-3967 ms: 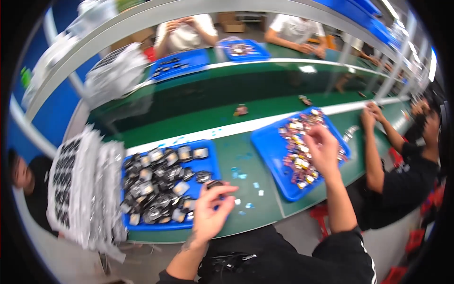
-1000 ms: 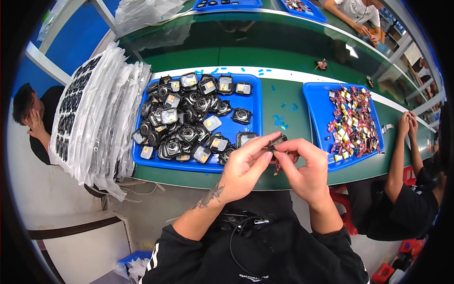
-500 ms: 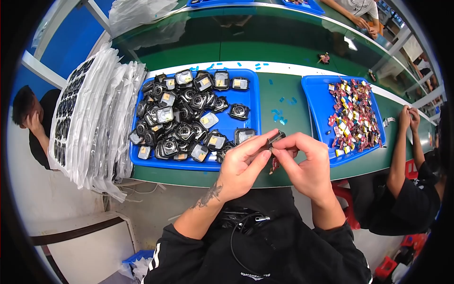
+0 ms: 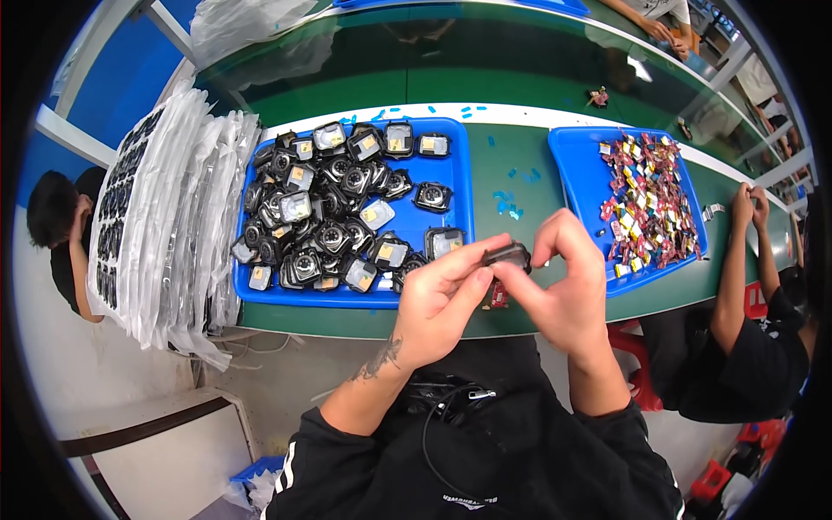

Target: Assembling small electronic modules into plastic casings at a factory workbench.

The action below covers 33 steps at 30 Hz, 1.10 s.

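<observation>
Left hand (image 4: 442, 299): we pinch one end of a small black part (image 4: 507, 256) between thumb and fingertips, closed around it.
Right hand (image 4: 563, 290): we grip the other end, fingers curled shut on the same part, thumb on top.
Change: four seconds ago our hands were spread over the two trays; for the last second they have sat together, barely shifting, so we judge fine fitting is under way.
Part's place: above the near edge of the green worktop (image 4: 520, 186), between both trays.
At 10 o'clock: blue tray (image 4: 459, 165) heaped with black modules.
At 2 o'clock: blue tray (image 4: 576, 165) of small coloured pieces.
At 9 o'clock: stacked clear-wrapped trays (image 4: 165, 217).
</observation>
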### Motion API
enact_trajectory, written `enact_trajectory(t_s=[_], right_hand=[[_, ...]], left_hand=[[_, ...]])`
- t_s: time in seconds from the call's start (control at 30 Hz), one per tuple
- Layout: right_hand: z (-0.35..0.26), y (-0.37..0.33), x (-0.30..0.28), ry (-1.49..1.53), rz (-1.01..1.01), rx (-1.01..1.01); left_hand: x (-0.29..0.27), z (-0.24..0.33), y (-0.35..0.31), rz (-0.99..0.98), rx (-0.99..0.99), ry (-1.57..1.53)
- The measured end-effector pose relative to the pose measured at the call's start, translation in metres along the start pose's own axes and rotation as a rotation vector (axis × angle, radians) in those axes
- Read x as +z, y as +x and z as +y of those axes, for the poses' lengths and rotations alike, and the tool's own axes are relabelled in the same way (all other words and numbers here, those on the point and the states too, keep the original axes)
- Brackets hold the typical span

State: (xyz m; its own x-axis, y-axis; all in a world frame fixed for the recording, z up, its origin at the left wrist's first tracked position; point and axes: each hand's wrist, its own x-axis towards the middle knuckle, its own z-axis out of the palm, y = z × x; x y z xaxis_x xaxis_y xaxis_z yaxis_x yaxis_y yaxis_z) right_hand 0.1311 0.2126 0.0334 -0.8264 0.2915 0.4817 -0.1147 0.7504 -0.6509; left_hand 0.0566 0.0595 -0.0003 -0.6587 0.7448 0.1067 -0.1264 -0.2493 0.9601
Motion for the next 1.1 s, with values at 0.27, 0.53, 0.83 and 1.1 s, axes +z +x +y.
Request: enact_trajectory(t_s=[0.27, 0.53, 0.83, 1.1], right_hand=[[0.006, -0.032, 0.004, 0.796, -0.183, 0.533], [-0.012, -0.035, 0.014, 0.6, -0.119, 0.294], [-0.018, -0.03, 0.02, 0.072, -0.035, -0.108], [-0.019, -0.033, 0.01, 0.576, 0.087, 0.131]], left_hand=[[0.009, 0.006, 0.012, 0.188, 0.083, -0.284], [-0.001, 0.002, 0.003, 0.175, 0.177, -0.041], [-0.004, 0.009, -0.003, 0.148, 0.048, -0.156], [-0.01, 0.025, -0.006, -0.059, 0.163, 0.266]])
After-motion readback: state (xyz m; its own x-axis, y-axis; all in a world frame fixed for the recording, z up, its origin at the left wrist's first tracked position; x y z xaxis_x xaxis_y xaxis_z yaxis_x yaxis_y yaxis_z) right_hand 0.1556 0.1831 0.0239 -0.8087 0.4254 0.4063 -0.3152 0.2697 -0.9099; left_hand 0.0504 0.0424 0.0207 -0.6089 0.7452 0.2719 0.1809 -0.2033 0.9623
